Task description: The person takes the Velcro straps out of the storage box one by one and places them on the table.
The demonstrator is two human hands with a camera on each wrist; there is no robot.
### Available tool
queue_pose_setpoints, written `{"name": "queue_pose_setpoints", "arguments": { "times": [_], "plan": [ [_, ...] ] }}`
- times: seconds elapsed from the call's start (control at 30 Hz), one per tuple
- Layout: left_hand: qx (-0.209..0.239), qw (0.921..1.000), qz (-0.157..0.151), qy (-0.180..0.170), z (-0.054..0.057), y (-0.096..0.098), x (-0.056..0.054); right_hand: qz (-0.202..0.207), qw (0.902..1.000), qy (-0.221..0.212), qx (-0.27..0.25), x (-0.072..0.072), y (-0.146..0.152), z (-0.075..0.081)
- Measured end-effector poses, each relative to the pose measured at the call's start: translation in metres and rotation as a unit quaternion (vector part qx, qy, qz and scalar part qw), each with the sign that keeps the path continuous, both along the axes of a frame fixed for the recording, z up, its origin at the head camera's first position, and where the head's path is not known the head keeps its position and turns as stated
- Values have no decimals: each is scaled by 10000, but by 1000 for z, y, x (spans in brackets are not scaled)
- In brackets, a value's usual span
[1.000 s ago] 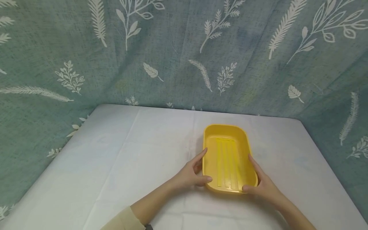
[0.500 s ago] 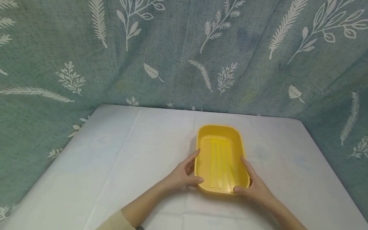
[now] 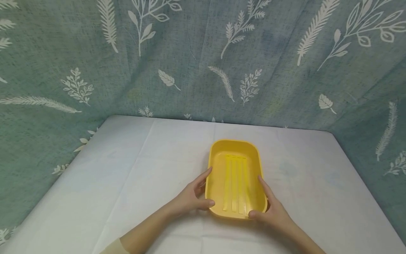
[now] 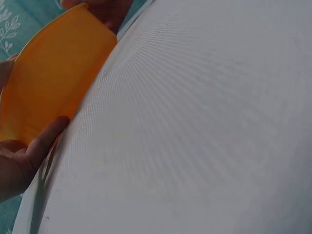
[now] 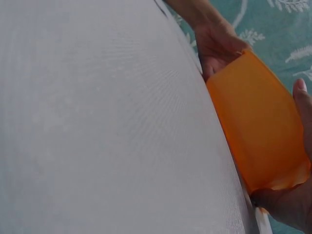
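Observation:
A shallow yellow plastic tray [image 3: 219, 183] with rounded corners and raised strips along its floor sits low over the white table, its inside facing up. My left hand [image 3: 191, 197] grips its near left corner, thumb on the rim and fingers along the side wall. At the near right corner my right hand [image 3: 274, 210] holds it the same way. Both wrist views show the tray's outer wall from the near side; in the right wrist view the tray [image 5: 261, 122] lies between the two hands. The fingers beneath the tray are partly hidden.
A white cloth [image 3: 152, 158] with fold lines covers the table. Green fabric with white leaf prints [image 3: 190, 53] hangs behind the table and on both sides. A beige sleeve [image 3: 115, 247] shows at the lower edge.
Both hands have moved the tray left and slightly toward me across the table. The grip at its two near corners stays the same.

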State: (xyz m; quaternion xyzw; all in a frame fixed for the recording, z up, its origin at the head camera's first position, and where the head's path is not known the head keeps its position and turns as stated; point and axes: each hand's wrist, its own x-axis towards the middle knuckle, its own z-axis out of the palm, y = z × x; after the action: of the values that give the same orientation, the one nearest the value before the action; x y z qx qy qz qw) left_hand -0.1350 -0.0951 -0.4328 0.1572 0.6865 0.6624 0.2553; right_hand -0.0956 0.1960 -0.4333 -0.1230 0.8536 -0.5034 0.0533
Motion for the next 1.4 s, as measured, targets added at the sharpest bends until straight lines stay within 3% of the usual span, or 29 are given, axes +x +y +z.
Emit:
{"name": "queue_pose_setpoints", "arguments": {
  "times": [0.2, 0.43, 0.6, 0.77, 0.9, 1.13, 1.27, 1.4],
  "plan": [
    [-99, 9999, 6, 92, 1, -2, 2, 354, 9964, -184, -743, 0, 1, -1],
    [-256, 9991, 3, 336, 1, 0, 0, 896, 9735, -84, -2104, -5, 10, -12],
    [-594, 9970, 29, 502, 5, -1, -4, 1022, 9564, 16, -2736, -4, 8, -23],
    [-926, 9941, 138, 540, 16, -5, -12, 1047, 9492, 206, -2960, -5, 7, -28],
    [-1174, 9911, 426, 471, 26, -9, -23, 1011, 9496, 190, -2962, -7, 6, -29],
    [-1669, 9778, 749, 1022, 54, -12, -42, 986, 9508, 131, -2934, -7, 5, -27],
    [-1967, 9679, 874, 1301, 64, -12, -53, 1022, 9504, 205, -2932, -7, 5, -27],
    [-2135, 9632, 878, 1377, 77, -6, -61, 1026, 9528, 211, -2848, -7, 6, -29]
  ]
}}
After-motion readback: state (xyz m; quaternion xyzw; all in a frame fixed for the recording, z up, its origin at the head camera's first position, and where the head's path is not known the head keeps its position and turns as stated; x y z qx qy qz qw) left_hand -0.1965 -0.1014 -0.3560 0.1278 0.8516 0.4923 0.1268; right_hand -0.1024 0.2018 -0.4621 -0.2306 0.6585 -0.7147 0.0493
